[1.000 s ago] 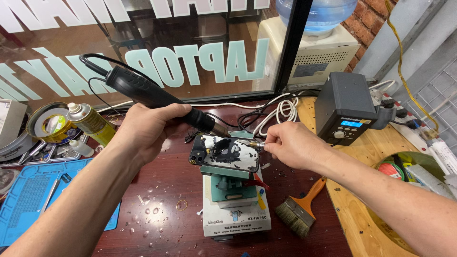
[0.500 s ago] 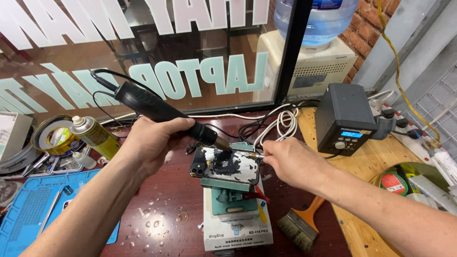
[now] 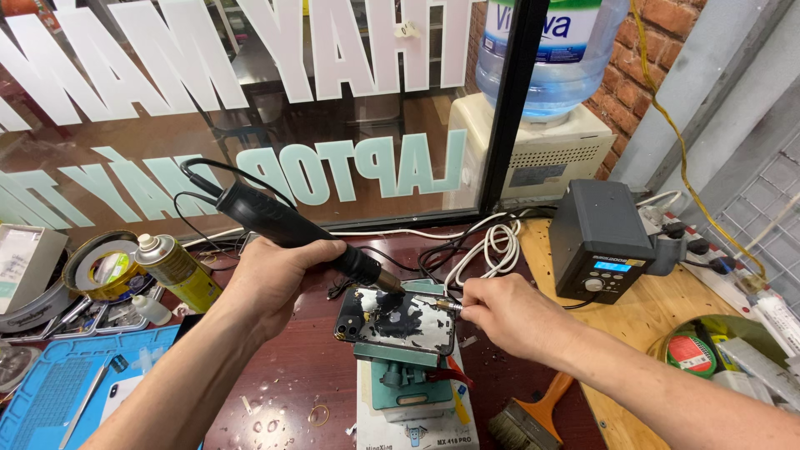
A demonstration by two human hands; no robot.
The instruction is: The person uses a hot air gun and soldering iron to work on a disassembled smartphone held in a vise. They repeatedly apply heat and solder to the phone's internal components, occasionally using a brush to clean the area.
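My left hand [image 3: 275, 279] grips a black hot-air wand [image 3: 287, 225] by its handle, its metal nozzle angled down onto a phone [image 3: 398, 321]. The phone lies back up, its back cover cracked and patchy, clamped in a teal holder [image 3: 400, 379] on a white box [image 3: 412, 425]. My right hand [image 3: 504, 312] pinches a thin metal tool [image 3: 447, 305] whose tip touches the phone's right edge. The wand's black cord loops away to the left.
A grey rework station [image 3: 600, 250] with a lit display stands at right. A brush [image 3: 533, 412] lies near the front, a spray can [image 3: 177, 271] and tape roll [image 3: 104, 265] at left, a blue mat [image 3: 50, 400] at lower left, a water dispenser [image 3: 542, 150] behind.
The camera has tilted so the scene sits lower in view. Both hands stay on the phone, the wand nozzle and the metal tool hardly shifting.
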